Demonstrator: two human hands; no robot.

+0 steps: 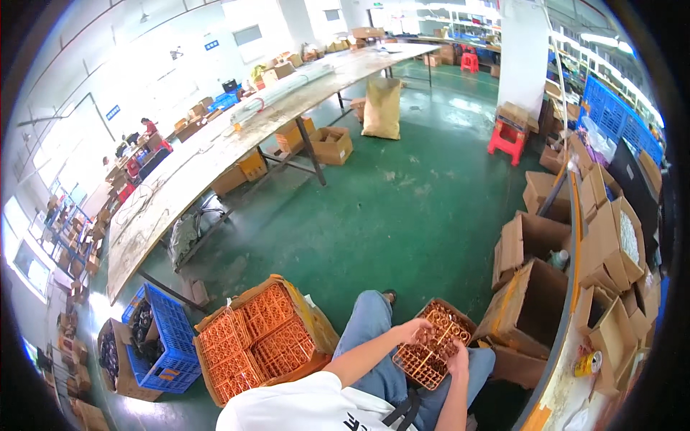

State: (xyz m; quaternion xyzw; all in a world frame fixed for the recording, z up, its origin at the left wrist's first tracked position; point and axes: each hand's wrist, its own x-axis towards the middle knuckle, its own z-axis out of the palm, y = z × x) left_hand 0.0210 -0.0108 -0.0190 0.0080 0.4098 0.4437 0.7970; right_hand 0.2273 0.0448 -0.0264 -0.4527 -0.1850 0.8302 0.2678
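On my lap, between my knees, rests an orange-brown plastic lattice frame with rows of small openings or parts. My left hand is at its upper left side, fingers curled onto the lattice. At its right side my right hand is closed round the edge, thumb side up. More orange lattice of the same kind shows beyond my hands. Just left of my leg stands an open cardboard box packed with stacked orange lattice frames. Small details between my fingers are too fine to make out.
Farther left is a blue plastic crate with dark bagged items. Open cardboard boxes crowd my right, beside a worktable edge bearing a yellow can. A long table crosses ahead; a tan sack and red stool stand beyond.
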